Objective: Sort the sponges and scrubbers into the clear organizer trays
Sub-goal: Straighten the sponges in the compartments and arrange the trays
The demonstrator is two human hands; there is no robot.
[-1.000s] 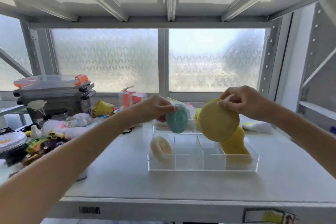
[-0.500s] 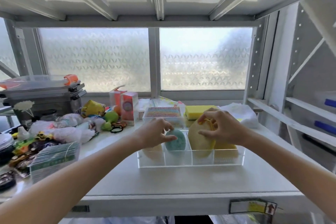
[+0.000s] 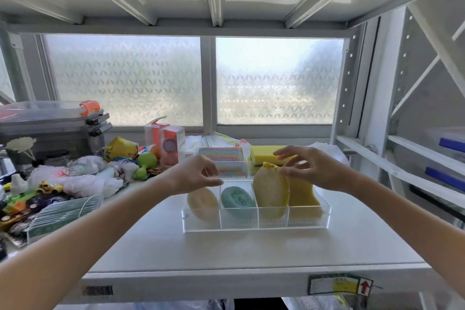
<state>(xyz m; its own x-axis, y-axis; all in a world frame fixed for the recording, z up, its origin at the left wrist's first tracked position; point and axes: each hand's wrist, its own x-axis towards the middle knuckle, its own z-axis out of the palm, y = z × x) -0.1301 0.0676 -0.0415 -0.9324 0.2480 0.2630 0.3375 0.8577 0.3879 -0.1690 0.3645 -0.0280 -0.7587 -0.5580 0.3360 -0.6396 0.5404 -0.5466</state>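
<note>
A clear organizer tray [image 3: 254, 226] with four compartments stands on the white shelf. From left to right it holds a pale ring sponge [image 3: 202, 205], a teal round scrubber [image 3: 237, 201], a yellow mesh scrubber [image 3: 270, 191] standing on edge, and a yellow curved sponge [image 3: 303, 195]. My left hand [image 3: 198, 176] hovers just above the tray's back left, fingers apart, holding nothing. Above the yellow mesh scrubber my right hand [image 3: 309, 168] is spread with its fingers apart and nothing in it. Behind, a second clear tray [image 3: 234, 170] holds a rainbow striped scrubber [image 3: 220, 155], beside a yellow block sponge [image 3: 266, 155].
Clutter fills the shelf's left side: stacked grey lidded boxes [image 3: 52, 126], white bags [image 3: 83, 178], toy cars [image 3: 30, 199], a clear ribbed box [image 3: 60, 216], a green toy [image 3: 144, 162] and red-and-white cartons [image 3: 167, 141]. A white cloth [image 3: 332, 151] lies at the back right. The shelf's front edge is close.
Both hands lowered the teal scrubber and the yellow mesh scrubber into the tray's middle compartments, then let go and lifted off. The camera view shifted slightly.
</note>
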